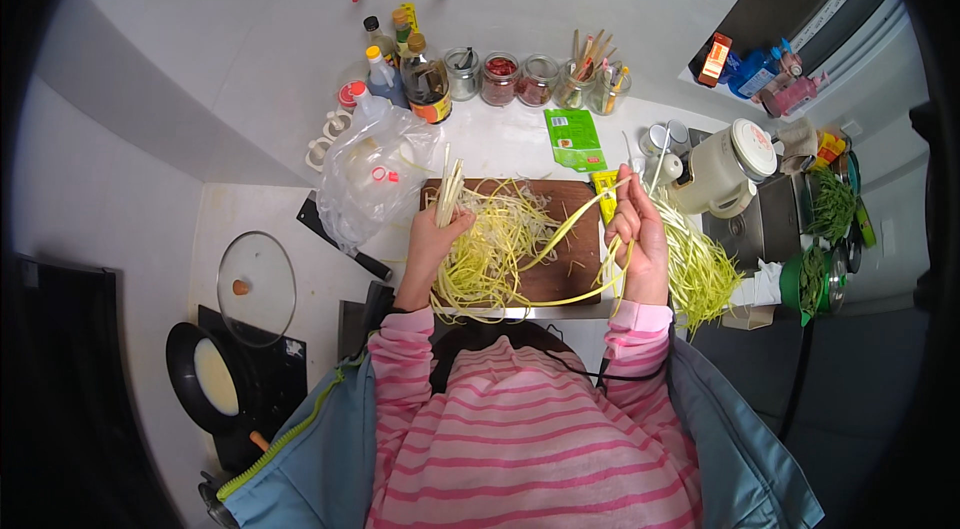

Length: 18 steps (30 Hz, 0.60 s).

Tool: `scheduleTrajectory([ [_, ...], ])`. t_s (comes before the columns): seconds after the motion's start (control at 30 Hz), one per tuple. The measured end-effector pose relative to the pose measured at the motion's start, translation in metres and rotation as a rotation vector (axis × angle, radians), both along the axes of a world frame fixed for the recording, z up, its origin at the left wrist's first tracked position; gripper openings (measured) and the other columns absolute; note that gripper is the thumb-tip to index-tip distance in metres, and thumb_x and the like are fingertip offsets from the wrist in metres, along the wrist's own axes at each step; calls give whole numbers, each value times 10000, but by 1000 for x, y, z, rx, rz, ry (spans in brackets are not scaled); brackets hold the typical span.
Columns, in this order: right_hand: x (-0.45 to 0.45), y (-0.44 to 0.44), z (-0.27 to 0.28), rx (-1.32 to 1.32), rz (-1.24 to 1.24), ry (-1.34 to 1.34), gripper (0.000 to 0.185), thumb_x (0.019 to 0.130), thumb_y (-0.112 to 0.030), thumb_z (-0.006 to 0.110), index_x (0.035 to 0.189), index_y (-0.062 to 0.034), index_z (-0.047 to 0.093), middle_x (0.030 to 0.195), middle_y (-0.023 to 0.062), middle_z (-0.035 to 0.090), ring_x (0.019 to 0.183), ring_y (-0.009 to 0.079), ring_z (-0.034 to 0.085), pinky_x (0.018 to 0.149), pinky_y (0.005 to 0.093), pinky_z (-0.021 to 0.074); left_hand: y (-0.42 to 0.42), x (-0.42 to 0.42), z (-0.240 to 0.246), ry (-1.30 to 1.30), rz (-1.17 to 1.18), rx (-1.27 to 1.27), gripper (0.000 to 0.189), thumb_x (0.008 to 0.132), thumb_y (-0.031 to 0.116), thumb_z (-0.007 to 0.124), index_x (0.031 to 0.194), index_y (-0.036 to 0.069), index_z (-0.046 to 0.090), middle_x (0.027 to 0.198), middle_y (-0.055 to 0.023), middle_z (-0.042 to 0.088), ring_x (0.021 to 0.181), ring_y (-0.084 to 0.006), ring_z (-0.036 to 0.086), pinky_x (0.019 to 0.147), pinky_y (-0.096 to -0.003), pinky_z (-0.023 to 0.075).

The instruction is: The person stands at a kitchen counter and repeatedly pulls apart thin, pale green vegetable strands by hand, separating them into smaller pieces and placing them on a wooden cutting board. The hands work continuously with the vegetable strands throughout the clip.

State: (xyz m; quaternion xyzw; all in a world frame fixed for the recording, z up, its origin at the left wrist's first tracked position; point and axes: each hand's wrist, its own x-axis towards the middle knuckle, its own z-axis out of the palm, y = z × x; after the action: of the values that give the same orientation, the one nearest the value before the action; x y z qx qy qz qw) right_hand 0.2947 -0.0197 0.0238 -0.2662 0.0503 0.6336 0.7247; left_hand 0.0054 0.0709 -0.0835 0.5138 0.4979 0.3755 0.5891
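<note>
My left hand (435, 240) is closed around a small bundle of pale stalks (451, 191), held upright at the left edge of a brown wooden cutting board (555, 281). A tangled heap of yellow-green shoots and thin peelings (491, 240) covers much of the board. In my right hand (637, 236), at the board's right side, are a few long yellow shoots (574, 223), pinched at the fingertips and looped below the palm. More long yellow-green shoots (697, 266) lie in a pile just right of that hand.
Left of the board are a knife (341, 236) and a plastic bag (375, 169). A glass lid (256, 289) and frying pan (202, 379) are farther left. Sauce bottles (425, 79) and glass jars (500, 79) line the back. A white appliance (712, 161) stands right, by the sink (739, 225).
</note>
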Motion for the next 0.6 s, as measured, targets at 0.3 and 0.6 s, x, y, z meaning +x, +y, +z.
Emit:
scheduleTrajectory([
  [0.3,6,-19,4,-34,-94,-328,180,953,-143,573,1101,-40,580,971,57,665,403,26,261,359,199,197,2,-6,-10,60,48,35,95,818,79,734,833,7,675,743,11,623,676,-66,550,620,-229,438],
  [0.6,22,-45,-7,-207,-169,-1025,189,961,-187,445,874,-89,581,623,-53,420,577,44,318,552,222,203,6,-2,-11,40,66,64,67,825,43,707,850,-2,665,771,0,631,699,-80,559,642,-240,445],
])
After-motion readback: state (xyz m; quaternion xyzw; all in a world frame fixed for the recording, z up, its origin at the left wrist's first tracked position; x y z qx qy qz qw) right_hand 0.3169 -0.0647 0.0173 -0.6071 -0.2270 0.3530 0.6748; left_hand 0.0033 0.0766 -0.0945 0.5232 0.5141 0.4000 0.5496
